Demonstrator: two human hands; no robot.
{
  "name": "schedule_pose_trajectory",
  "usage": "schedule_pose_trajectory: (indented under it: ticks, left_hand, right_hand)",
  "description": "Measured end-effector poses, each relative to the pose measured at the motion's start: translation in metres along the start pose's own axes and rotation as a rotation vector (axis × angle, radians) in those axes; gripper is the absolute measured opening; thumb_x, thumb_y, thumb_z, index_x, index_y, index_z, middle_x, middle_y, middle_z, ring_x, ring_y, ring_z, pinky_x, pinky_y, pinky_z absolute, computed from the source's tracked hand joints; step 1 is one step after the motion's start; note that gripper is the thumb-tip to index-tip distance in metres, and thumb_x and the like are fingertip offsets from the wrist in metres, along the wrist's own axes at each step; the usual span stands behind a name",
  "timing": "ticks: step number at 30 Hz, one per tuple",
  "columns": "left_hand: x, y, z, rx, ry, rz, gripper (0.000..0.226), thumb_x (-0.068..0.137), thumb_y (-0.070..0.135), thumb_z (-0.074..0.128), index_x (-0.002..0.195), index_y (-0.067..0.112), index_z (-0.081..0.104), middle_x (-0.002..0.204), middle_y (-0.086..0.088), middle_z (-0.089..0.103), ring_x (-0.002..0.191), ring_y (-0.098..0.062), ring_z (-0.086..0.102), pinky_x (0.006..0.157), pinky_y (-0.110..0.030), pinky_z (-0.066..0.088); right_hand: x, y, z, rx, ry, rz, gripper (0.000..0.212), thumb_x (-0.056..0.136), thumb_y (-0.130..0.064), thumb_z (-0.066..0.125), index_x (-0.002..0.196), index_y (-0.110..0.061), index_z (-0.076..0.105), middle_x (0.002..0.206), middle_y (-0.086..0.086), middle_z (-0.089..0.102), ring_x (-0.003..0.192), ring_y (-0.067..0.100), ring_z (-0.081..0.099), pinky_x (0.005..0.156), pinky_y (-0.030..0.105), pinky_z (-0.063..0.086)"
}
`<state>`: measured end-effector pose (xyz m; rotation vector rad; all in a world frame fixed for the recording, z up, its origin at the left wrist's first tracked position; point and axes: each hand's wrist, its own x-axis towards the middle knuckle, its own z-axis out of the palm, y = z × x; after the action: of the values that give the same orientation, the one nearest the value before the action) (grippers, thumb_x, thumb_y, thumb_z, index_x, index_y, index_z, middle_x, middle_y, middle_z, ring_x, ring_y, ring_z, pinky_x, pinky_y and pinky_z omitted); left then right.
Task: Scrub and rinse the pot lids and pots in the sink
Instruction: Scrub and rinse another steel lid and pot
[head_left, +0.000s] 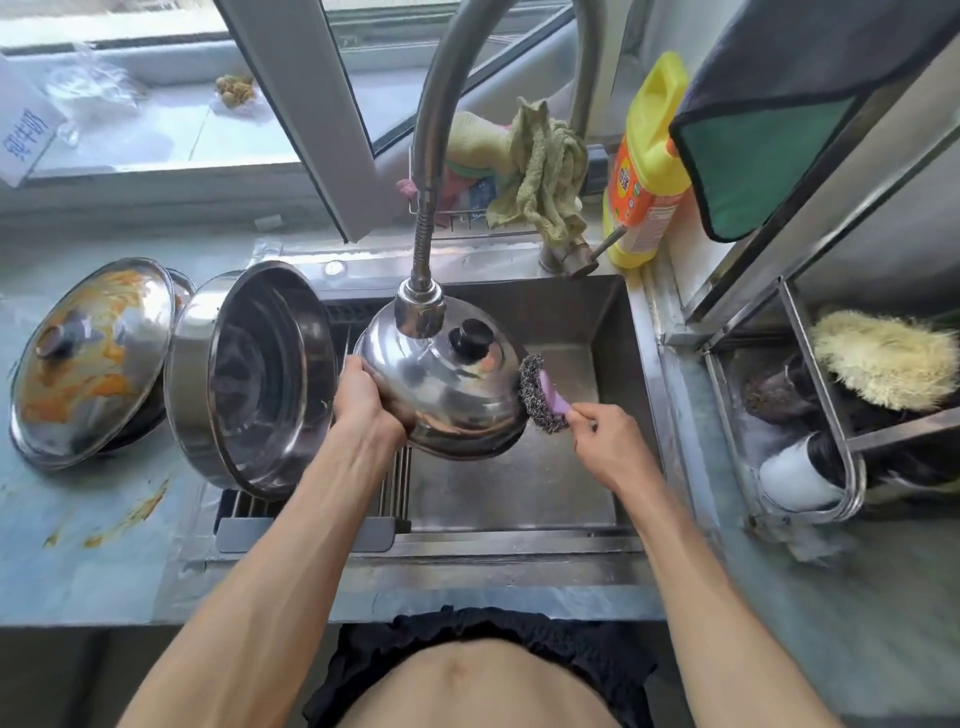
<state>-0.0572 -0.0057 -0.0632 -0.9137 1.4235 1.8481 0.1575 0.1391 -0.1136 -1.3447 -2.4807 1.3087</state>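
My left hand (363, 400) grips the left rim of a shiny steel pot lid (441, 384) with a black knob, held tilted over the sink (571, 322) under the faucet head (420, 306). My right hand (605, 436) holds the purple handle of a steel-wool scrubber (540, 392), whose wire pad touches the lid's right edge. A steel pot (249, 374) stands on its side on the drying rack at the sink's left. Left of it, a second lid (88, 358) smeared with orange residue lies on the counter.
A yellow detergent bottle (647, 166) stands at the sink's back right corner beside the tap lever. Rags (540, 171) hang in a wire caddy behind the faucet. A metal rack (810, 415) with brushes is on the right. Orange smears mark the left counter (104, 530).
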Motion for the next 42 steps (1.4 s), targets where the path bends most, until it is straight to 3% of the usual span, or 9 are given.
schedule_pose_trajectory:
  ticks: [3,5,9,13,17,22,27,35,42]
  left_hand:
    - [-0.008,-0.007,0.012,-0.020,0.041,-0.003,0.030,0.101,0.029,0.047,0.093,0.014,0.072,0.078,-0.003,0.076,0.056,-0.021,0.071,0.052,-0.036,0.060]
    - [-0.014,-0.011,0.018,-0.057,0.049,-0.005,0.036,0.107,0.029,0.039,0.113,0.012,0.070,0.096,-0.010,0.077,0.066,-0.022,0.071,0.043,-0.032,0.055]
    - [-0.028,-0.021,0.027,-0.108,-0.008,0.011,0.046,0.109,0.046,0.035,0.102,0.011,0.064,0.088,-0.010,0.071,0.057,-0.021,0.070,0.039,-0.031,0.054]
    - [-0.030,-0.019,0.022,-0.120,-0.010,0.016,0.042,0.110,0.039,0.036,0.113,0.011,0.068,0.081,-0.009,0.072,0.049,-0.018,0.069,0.040,-0.032,0.054]
    - [-0.034,-0.023,0.021,-0.064,-0.032,0.078,0.045,0.106,0.051,0.042,0.120,0.013,0.061,0.099,-0.006,0.074,0.069,-0.018,0.071,0.054,-0.033,0.058]
    - [-0.023,-0.032,0.015,0.132,-0.048,0.130,0.056,0.098,0.059,0.055,0.123,0.009,0.065,0.077,-0.001,0.072,0.072,-0.019,0.069,0.084,-0.044,0.060]
    - [-0.016,-0.037,-0.001,0.294,-0.137,0.165,0.046,0.096,0.057,0.060,0.111,0.015,0.072,0.095,-0.005,0.079,0.084,-0.023,0.077,0.077,-0.041,0.062]
    - [-0.003,-0.033,-0.020,0.235,-0.211,0.070,0.049,0.100,0.055,0.050,0.121,0.017,0.074,0.117,-0.010,0.076,0.107,-0.030,0.073,0.095,-0.049,0.057]
    - [0.008,-0.005,-0.036,0.102,-0.149,0.057,0.051,0.102,0.058,0.043,0.126,0.025,0.071,0.119,-0.007,0.075,0.112,-0.030,0.069,0.084,-0.043,0.057]
  right_hand:
    - [-0.024,-0.002,0.010,0.000,0.077,-0.038,0.027,0.099,-0.021,0.051,0.074,-0.011,0.056,0.064,0.010,0.052,0.067,0.036,0.045,0.059,0.041,0.035]
    - [-0.036,-0.007,0.018,-0.031,0.123,-0.079,0.022,0.099,-0.025,0.050,0.083,-0.013,0.061,0.071,0.016,0.061,0.071,0.042,0.051,0.059,0.042,0.038]
    - [-0.058,-0.023,0.025,-0.138,0.201,-0.252,0.026,0.101,-0.034,0.045,0.121,-0.037,0.062,0.082,0.013,0.072,0.078,0.043,0.063,0.059,0.044,0.049]
    - [-0.052,-0.017,0.009,-0.185,0.211,-0.193,0.030,0.101,-0.033,0.046,0.126,-0.039,0.062,0.089,0.017,0.072,0.085,0.044,0.064,0.063,0.043,0.047]
    - [-0.050,-0.016,0.003,-0.269,0.139,-0.224,0.031,0.102,-0.034,0.043,0.126,-0.036,0.061,0.086,0.017,0.071,0.081,0.042,0.065,0.062,0.042,0.047]
    - [-0.050,-0.056,0.008,-0.278,0.113,-0.440,0.019,0.101,-0.035,0.043,0.107,-0.024,0.057,0.083,0.015,0.069,0.079,0.044,0.061,0.056,0.038,0.036]
    - [-0.020,-0.057,-0.009,-0.266,0.104,-0.344,0.022,0.100,-0.036,0.044,0.097,-0.022,0.059,0.083,0.013,0.068,0.083,0.042,0.061,0.061,0.040,0.043]
    - [-0.019,-0.049,-0.007,0.329,0.229,-0.031,0.031,0.100,-0.030,0.053,0.086,-0.006,0.067,0.072,0.003,0.063,0.070,0.021,0.056,0.062,0.031,0.038]
    - [-0.022,-0.032,0.004,0.301,0.167,0.144,0.029,0.100,-0.029,0.054,0.085,-0.008,0.066,0.077,0.007,0.064,0.074,0.024,0.057,0.061,0.029,0.034]
